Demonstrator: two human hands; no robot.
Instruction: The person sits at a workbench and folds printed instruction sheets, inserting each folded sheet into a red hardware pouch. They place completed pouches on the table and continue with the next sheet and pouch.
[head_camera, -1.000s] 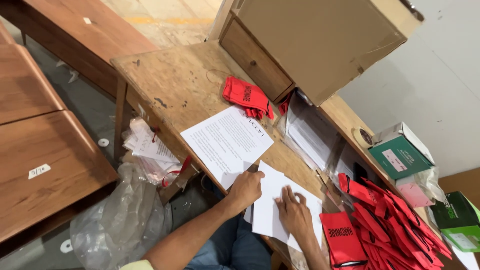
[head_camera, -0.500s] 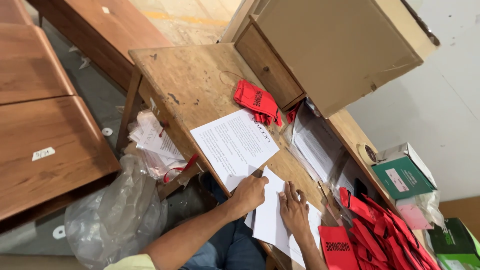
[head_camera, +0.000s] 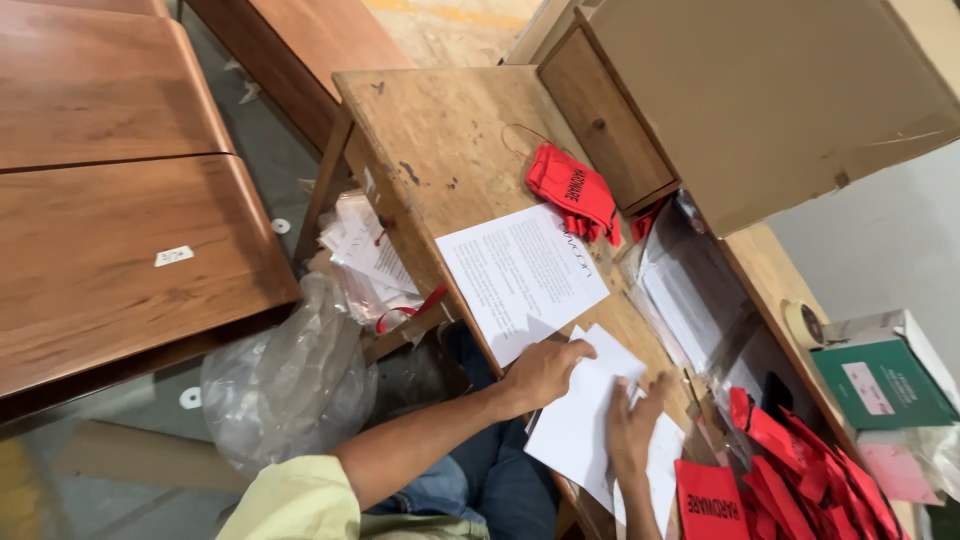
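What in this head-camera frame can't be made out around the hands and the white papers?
- Head view: left hand covers part of the blank white sheets; its fingertips are tucked out of sight.
- Right hand is motion-blurred; its grip is unclear.
- Printed sheet: text too small to read.
- Red bags: cut off by the bottom edge.

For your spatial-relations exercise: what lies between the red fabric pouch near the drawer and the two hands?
In the head view, a printed white sheet lies between the red fabric pouch and the hands.
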